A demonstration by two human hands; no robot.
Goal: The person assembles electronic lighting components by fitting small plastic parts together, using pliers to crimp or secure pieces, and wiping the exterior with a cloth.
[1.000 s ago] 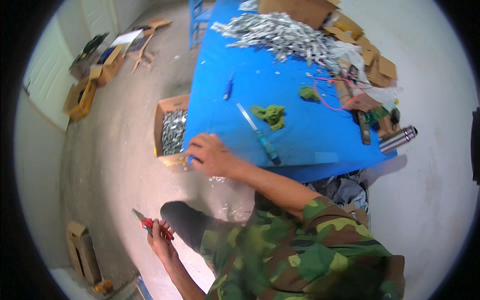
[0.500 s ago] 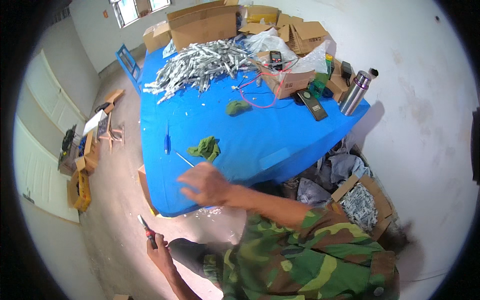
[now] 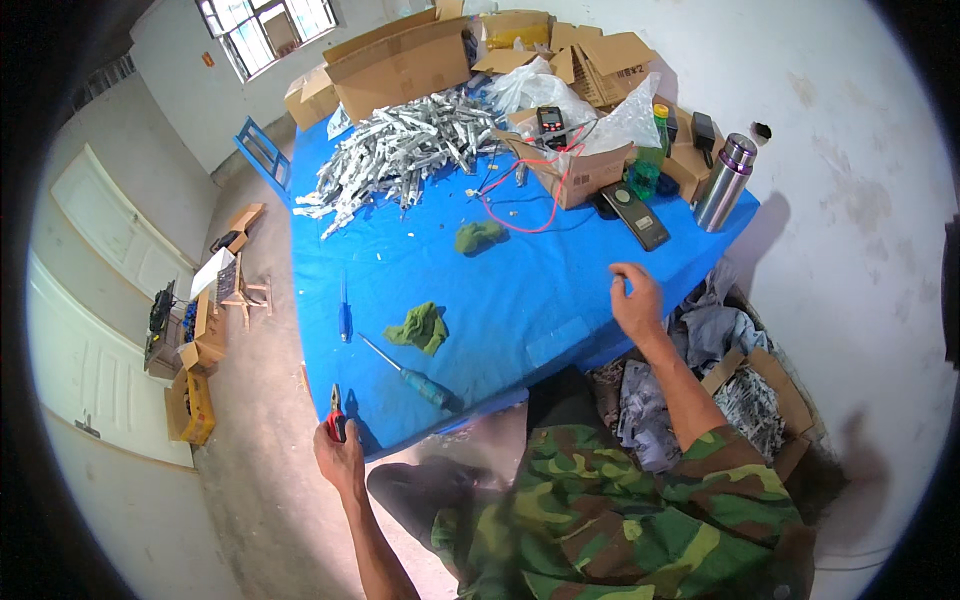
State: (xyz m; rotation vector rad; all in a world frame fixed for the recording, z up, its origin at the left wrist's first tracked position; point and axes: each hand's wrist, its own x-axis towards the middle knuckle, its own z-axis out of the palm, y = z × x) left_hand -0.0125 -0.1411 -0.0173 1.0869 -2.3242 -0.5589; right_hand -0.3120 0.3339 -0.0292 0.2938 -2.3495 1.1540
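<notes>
Over the near left corner of the blue-covered table, my left hand (image 3: 340, 458) is closed around red-and-black handled pliers (image 3: 337, 412). Their jaws point away from me, and I cannot make out anything between them. My right hand (image 3: 640, 303) is above the right part of the table, its fingers curled toward the thumb; whatever they may hold is too small to name. Between the hands lies a screwdriver (image 3: 425, 386) with a teal handle. A blue-handled screwdriver (image 3: 345, 321) and a crumpled green cloth (image 3: 420, 328) are beyond it. Another green cloth (image 3: 480, 236) rests farther back.
A heap of silvery-grey strip-like pieces (image 3: 400, 155) covers the far left. Cardboard boxes (image 3: 400, 72) stand behind it. At the right are a handheld meter (image 3: 551, 125) with red leads, a phone (image 3: 636, 217), a green bottle (image 3: 650, 165) and a steel flask (image 3: 725, 183).
My right hand has swung from the near left part of the table to the right, uncovering the teal screwdriver. My left hand has raised the pliers to the table's corner.
</notes>
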